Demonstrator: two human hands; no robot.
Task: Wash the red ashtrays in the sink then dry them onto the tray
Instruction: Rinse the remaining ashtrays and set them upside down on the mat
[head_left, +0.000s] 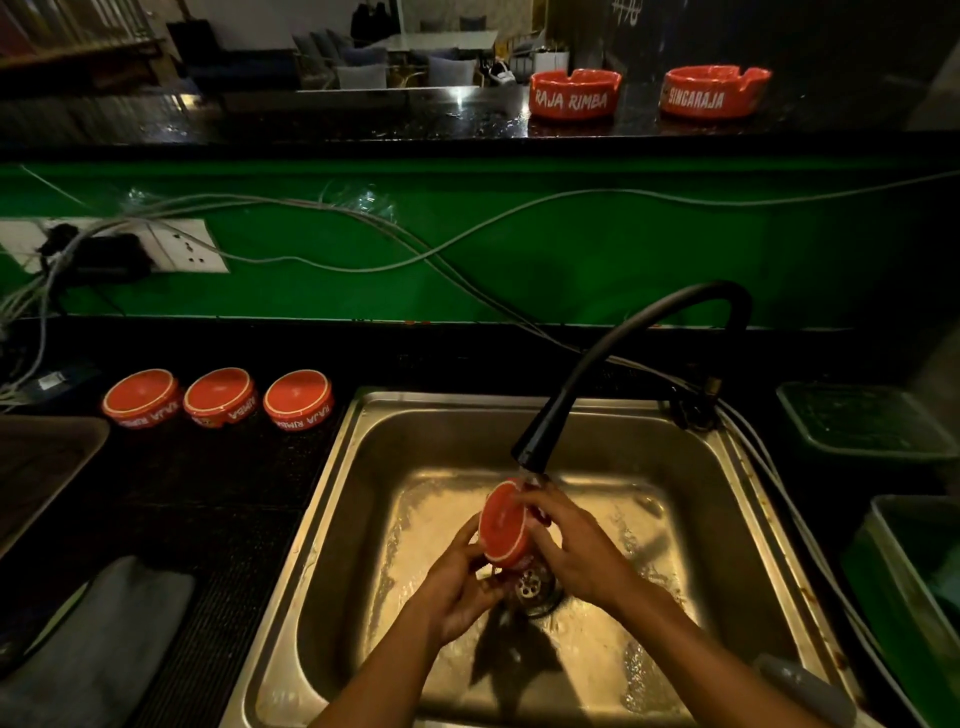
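Both hands hold one red ashtray (503, 524) on edge over the sink (358, 499), just under the black faucet head (530, 451): the left hand (460, 582) grips its lower rim, the right hand (569, 540) clasps the far side. Three upturned ashtrays (221, 397) sit on the surface well left of the left hand.

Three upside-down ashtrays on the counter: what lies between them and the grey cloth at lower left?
In the head view, only bare dark counter separates the three ashtrays from the grey cloth. The tray sits off left.
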